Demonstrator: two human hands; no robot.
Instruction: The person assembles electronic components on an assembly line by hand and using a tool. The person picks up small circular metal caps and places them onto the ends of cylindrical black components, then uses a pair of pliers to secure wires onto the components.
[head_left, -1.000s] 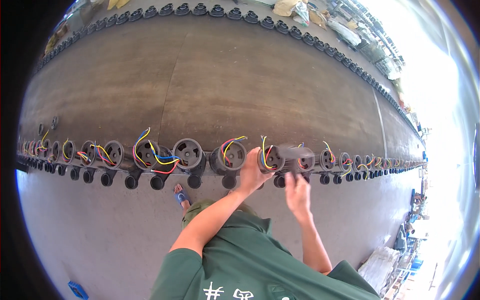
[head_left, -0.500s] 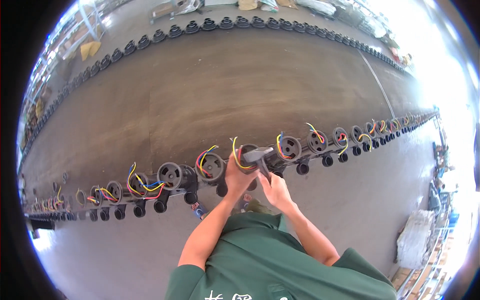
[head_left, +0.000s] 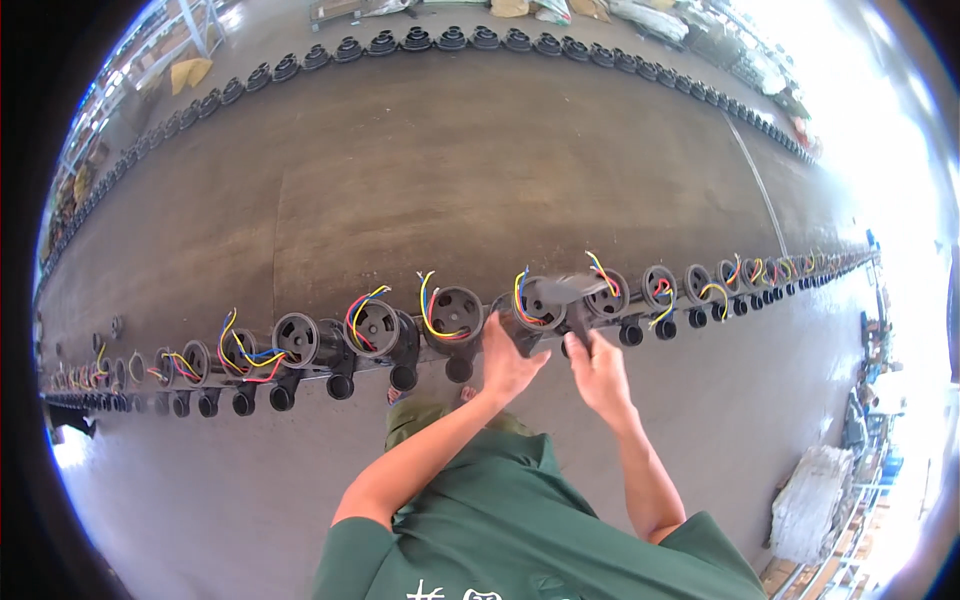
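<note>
My right hand (head_left: 600,372) is closed around the handle of a hammer. The hammer head (head_left: 572,289), blurred by motion, hangs over the right side of a black cylindrical housing (head_left: 533,312). Out of that housing's round top come yellow, blue and red wires (head_left: 520,297). With its fingers against the left side of the same housing and its thumb out to the right below it, my left hand (head_left: 508,365) grips it. Part of the housing is hidden by the hammer and hands. Just left stands another wired housing (head_left: 456,312).
Similar wired housings, each with a short side pipe, run in a long row along the near edge of a wide brown table (head_left: 430,170). Black stepped round parts (head_left: 417,38) line its far edge. A white wrapped bundle (head_left: 812,500) lies on the floor at right.
Both hands and the hammer have moved right, from one housing to the neighbouring one. The row has shifted left in view. My hands are farther apart.
</note>
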